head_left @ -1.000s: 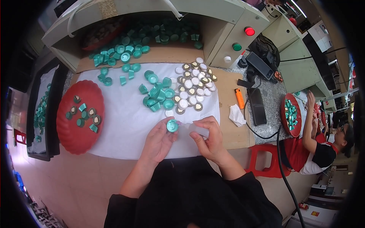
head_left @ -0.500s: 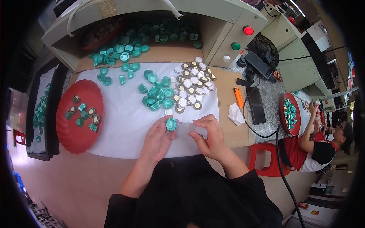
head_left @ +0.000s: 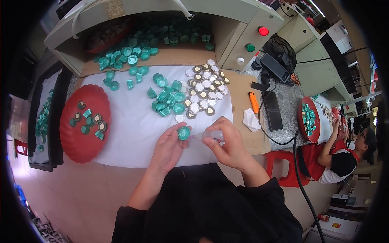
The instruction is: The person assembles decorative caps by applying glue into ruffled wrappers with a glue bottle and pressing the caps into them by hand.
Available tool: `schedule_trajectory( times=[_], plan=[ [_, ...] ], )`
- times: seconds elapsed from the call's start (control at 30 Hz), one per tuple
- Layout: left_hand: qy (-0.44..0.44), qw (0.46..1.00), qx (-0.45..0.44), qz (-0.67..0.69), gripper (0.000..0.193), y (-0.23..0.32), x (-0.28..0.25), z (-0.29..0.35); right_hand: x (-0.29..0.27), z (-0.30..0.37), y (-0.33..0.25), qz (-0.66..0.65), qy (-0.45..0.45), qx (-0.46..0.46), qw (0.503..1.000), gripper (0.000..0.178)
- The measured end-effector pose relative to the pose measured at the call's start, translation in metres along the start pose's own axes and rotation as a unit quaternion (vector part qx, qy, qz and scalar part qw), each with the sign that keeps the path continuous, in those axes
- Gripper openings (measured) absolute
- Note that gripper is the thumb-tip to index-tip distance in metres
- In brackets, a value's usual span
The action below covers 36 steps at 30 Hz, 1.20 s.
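Between the fingers of my left hand point(head_left: 167, 149) is a small green fluted cup point(head_left: 183, 133), its opening facing up. My right hand point(head_left: 227, 146) grips a translucent squeeze bottle point(head_left: 208, 135), lying nearly level. Its thin nozzle reaches left to the cup's rim; I cannot tell if they touch. Just beyond my hands a pile of green fluted cups point(head_left: 164, 98) lies on the white sheet point(head_left: 125, 133). Right of that pile are many round discs point(head_left: 198, 87), some white-faced, others with a pale heart-like shape on a darker ground.
At left stands a red scalloped tray point(head_left: 83, 139) with several cups and discs. More green cups point(head_left: 132, 60) fill the bench opening. On the right lie an orange lighter point(head_left: 253, 102), crumpled tissue point(head_left: 251, 120), phone point(head_left: 273, 111) and black cable point(head_left: 298, 170). A co-worker point(head_left: 340, 162) sits farther right.
The bottle has turned a little in my right hand, and its nozzle sits slightly lower beside the cup. My left hand has shifted slightly right with the cup.
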State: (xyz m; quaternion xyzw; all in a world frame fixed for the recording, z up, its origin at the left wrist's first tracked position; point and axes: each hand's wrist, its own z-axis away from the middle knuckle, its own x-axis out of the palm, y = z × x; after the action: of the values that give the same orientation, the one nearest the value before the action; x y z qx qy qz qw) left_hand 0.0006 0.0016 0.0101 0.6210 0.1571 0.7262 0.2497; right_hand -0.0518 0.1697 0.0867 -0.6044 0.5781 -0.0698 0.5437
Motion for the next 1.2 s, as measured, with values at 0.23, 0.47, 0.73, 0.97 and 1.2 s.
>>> schedule_trajectory(
  times=[0.23,0.47,0.73,0.97,1.2],
  plan=[
    [0.012,0.999,-0.037,0.037,0.036,0.001,-0.005,-0.001,0.037,0.023,0.017,-0.179,0.174,0.103,0.963,0.019],
    [-0.001,0.998,-0.038,0.049,0.037,0.001,-0.007,-0.002,0.042,0.022,0.020,-0.191,0.186,0.123,0.956,0.019],
    [0.003,0.998,-0.031,0.051,0.035,0.001,-0.005,-0.001,0.041,0.021,0.022,-0.162,0.174,0.120,0.964,0.019],
    [-0.008,1.000,-0.017,0.025,0.035,0.002,-0.003,-0.001,0.035,0.018,0.020,-0.157,0.113,0.130,0.972,0.018],
    [-0.020,0.999,-0.025,-0.002,0.035,0.003,-0.002,0.000,0.001,-0.008,0.017,-0.217,-0.048,0.229,0.948,0.017]
  ],
)
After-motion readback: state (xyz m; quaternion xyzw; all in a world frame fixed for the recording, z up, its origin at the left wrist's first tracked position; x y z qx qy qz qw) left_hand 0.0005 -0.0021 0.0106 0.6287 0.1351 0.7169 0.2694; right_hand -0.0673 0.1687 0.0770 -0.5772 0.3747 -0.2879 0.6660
